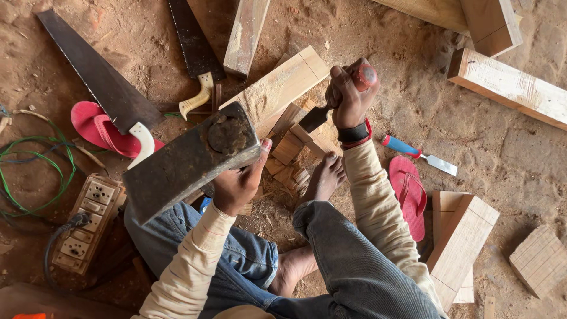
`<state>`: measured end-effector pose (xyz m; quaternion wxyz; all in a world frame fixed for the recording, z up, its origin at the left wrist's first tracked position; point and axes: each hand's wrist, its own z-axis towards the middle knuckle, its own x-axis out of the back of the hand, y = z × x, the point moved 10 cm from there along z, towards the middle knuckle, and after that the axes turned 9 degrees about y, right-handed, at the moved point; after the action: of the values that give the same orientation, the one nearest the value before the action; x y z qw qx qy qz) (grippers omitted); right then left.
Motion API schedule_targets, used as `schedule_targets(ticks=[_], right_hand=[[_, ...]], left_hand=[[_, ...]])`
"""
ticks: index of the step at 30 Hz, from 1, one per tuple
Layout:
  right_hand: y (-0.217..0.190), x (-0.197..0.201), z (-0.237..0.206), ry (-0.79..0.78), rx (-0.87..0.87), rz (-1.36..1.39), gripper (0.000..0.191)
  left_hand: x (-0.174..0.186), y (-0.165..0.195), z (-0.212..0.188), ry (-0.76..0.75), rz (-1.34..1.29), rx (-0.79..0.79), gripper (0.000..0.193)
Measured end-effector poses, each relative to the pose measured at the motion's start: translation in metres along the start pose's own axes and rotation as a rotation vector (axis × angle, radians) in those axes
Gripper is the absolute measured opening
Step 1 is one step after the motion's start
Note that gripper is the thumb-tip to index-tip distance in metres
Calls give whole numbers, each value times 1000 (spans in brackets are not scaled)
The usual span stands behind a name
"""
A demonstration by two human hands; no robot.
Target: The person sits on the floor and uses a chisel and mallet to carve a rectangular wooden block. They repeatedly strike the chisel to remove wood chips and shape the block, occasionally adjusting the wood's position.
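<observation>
Nearest the camera, at centre left of the frame, a heavy iron hammer head [189, 160] is held raised by the left hand [236, 184], fingers closed around its handle, which is hidden underneath. It is judged weighty and rigid. At upper centre the right hand [349, 97] is wrapped tightly around the red handle of a chisel [322, 112], whose blade is set on a wooden block [282, 88] lying on the dirt floor [508, 147]. The handle offers the safe hold; the block looks stiff and splintery. No containers are seen.

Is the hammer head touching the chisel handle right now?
Apart. The head view shows the hammer, raised in the left hand, separated by a clear stretch of wood from the chisel handle in the right hand.
</observation>
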<state>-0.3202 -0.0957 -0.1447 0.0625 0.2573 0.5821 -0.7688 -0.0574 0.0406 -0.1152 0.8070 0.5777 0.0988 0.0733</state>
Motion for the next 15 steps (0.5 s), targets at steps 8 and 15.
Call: schedule_targets(ticks=[8,15], right_hand=[[-1,-7,6,-12,-62,57,26],[5,0,-6,-28,41,-68,15]], left_hand=[[0,-4,2,12,-76,37,18],[8,-11,2,-6,1,33,23]])
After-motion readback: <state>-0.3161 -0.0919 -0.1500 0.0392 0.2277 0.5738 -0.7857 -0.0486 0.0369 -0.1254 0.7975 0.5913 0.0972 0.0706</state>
